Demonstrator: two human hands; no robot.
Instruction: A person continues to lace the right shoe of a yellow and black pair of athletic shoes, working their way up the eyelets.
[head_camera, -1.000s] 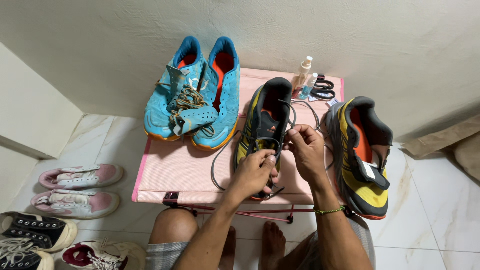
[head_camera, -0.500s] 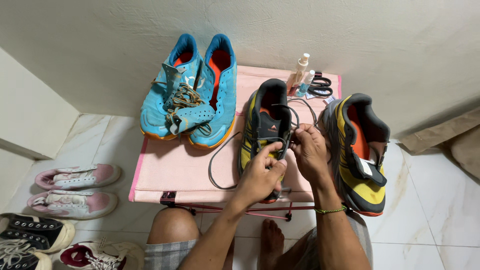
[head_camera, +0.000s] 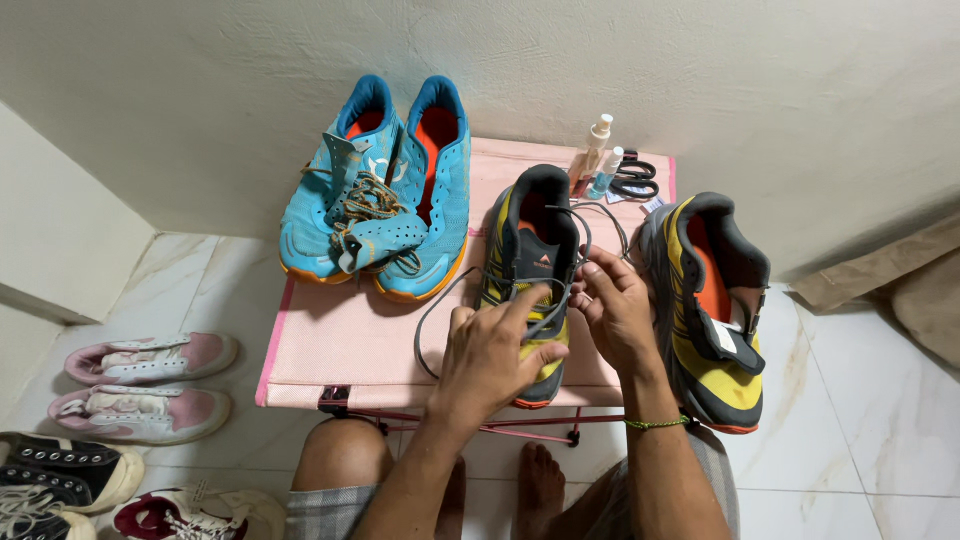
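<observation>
Both forearms come up from the bottom of the view and meet over the grey-and-yellow shoe (head_camera: 528, 262) on the pink folding table (head_camera: 350, 340). Left hand (head_camera: 492, 352) lies palm-down across the shoe's forefoot, wrist bent slightly inward, index finger stretched out toward the tongue, the other fingers curled and pressed on the upper; it looks to pin the grey lace (head_camera: 440, 310) under the fingertips, though the exact grip is hidden. Right hand (head_camera: 615, 310) sits just to the right of it, knuckles up, thumb and forefinger pinched together on a strand of that lace at the eyelets, the remaining fingers folded close. A green cord bracelet (head_camera: 655, 423) circles the right wrist.

A loose loop of lace trails out to the left of the left fingers. Beyond the right knuckles stands the matching shoe (head_camera: 712, 305), tongue flopped open. Ahead of the fingertips, by the wall, two small spray bottles (head_camera: 598, 155) and black scissors (head_camera: 634, 178). Further left of the left hand, a pair of blue shoes (head_camera: 385, 185).
</observation>
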